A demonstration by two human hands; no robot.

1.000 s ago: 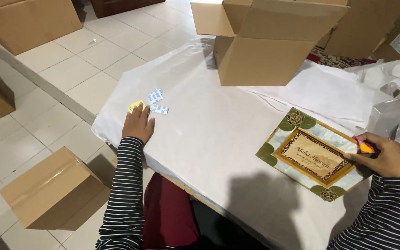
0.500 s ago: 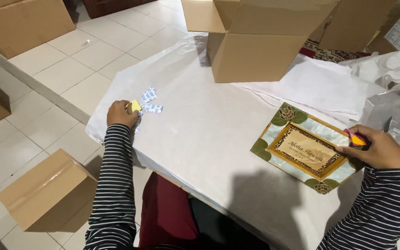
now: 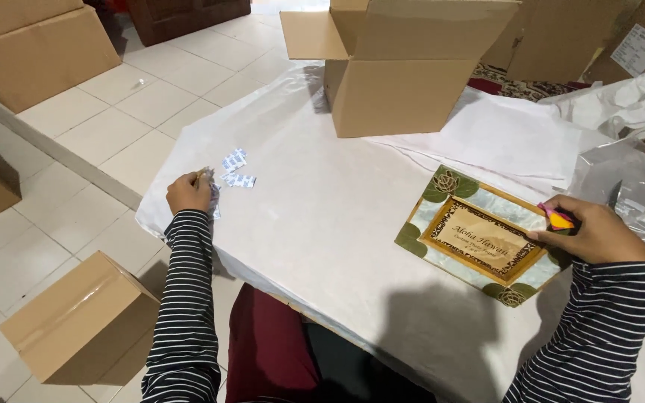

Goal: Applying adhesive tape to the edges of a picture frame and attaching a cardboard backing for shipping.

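Observation:
My left hand [image 3: 189, 192] rests near the table's left edge, its fingers closed on a small yellowish thing that is mostly hidden. Just beyond it lie a few small white-and-blue packets [image 3: 236, 169]. My right hand [image 3: 596, 231] grips a small yellow and pink tool [image 3: 559, 219] and touches the right end of a decorated rectangular frame [image 3: 479, 235]. The frame has green leaf corners and a brown patterned inner border, and lies flat on the white-covered table [image 3: 322, 231].
An open cardboard box [image 3: 404, 71] stands at the table's far side. White paper sheets [image 3: 509, 134] and clear plastic wrap [image 3: 636, 186] lie at the right. Closed cardboard boxes sit on the tiled floor at lower left [image 3: 76, 321] and upper left [image 3: 31, 45].
My left hand has picked up the yellowish thing from beside the packets and closed on it. The view has shifted a little; my right hand stays at the frame's end.

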